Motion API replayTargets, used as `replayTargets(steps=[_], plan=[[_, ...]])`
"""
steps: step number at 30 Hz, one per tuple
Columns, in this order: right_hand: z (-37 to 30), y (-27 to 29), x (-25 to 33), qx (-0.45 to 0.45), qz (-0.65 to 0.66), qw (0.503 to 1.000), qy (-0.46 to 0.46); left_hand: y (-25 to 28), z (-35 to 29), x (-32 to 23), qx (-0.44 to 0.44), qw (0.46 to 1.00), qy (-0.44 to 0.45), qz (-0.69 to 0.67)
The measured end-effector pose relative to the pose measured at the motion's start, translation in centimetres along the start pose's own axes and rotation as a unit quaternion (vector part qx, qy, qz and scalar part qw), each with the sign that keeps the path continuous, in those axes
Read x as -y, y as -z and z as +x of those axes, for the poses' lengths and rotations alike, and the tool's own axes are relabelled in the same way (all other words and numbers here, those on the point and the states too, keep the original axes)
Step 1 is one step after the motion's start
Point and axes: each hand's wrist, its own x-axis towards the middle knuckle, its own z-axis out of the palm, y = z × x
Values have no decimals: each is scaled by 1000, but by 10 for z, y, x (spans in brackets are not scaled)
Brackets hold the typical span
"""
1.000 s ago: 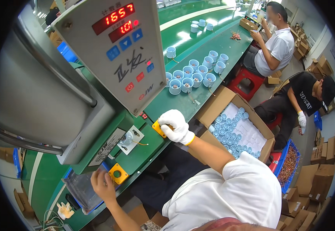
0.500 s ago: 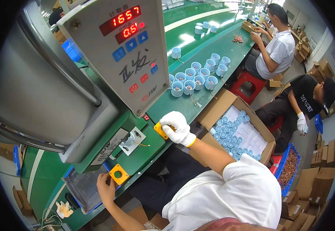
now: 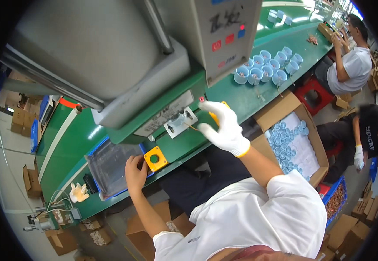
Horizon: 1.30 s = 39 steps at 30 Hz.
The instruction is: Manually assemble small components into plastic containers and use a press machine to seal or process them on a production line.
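My right hand (image 3: 226, 130), in a white knit glove, is open with thumb and forefinger spread. It hovers beside a yellow button box (image 3: 214, 118), partly covering it, and nothing shows between its fingers. Left of it, under the grey press head, lies a white fixture plate (image 3: 190, 115) with dark slots. A pale bluish piece (image 3: 178, 121) sits on that plate, and a thin wire (image 3: 190, 126) runs from it toward my thumb. My bare left hand (image 3: 136, 174) rests against the left side of another yellow box with a green button (image 3: 155, 158), its fingers loosely bent, holding nothing visible.
The grey press (image 3: 89, 56) and its control panel (image 3: 228, 39) loom over the green bench. Several light-blue cups (image 3: 267, 71) stand at the right, beyond an open carton (image 3: 321, 170) of blue parts. A blue-rimmed tray (image 3: 111, 167) lies at left. Two co-workers sit at right.
My right hand has lifted off its yellow button box and opened, moving toward the fixture plate. My left hand stays beside its box. The whole view has swung left.
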Motion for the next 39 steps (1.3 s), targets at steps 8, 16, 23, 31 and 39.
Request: replayTargets(steps=[8,16,23,31,39], plan=[[47,-45,33,80,66,994,-25,0,-5,0,-8,1000,18,-21],[56,-19,28,2,45,992,120,3,-7,1,-13,1000,16,-9],[50,64,-30,-47,117,992,0,4,-6,-3,-29,1000,-3,2],[169,-9,-160,166,-329,911,-186,5,-7,5,5,1000,0,7],[161,-8,-171,124,-409,897,-112,5,-19,10,16,1000,15,-17]])
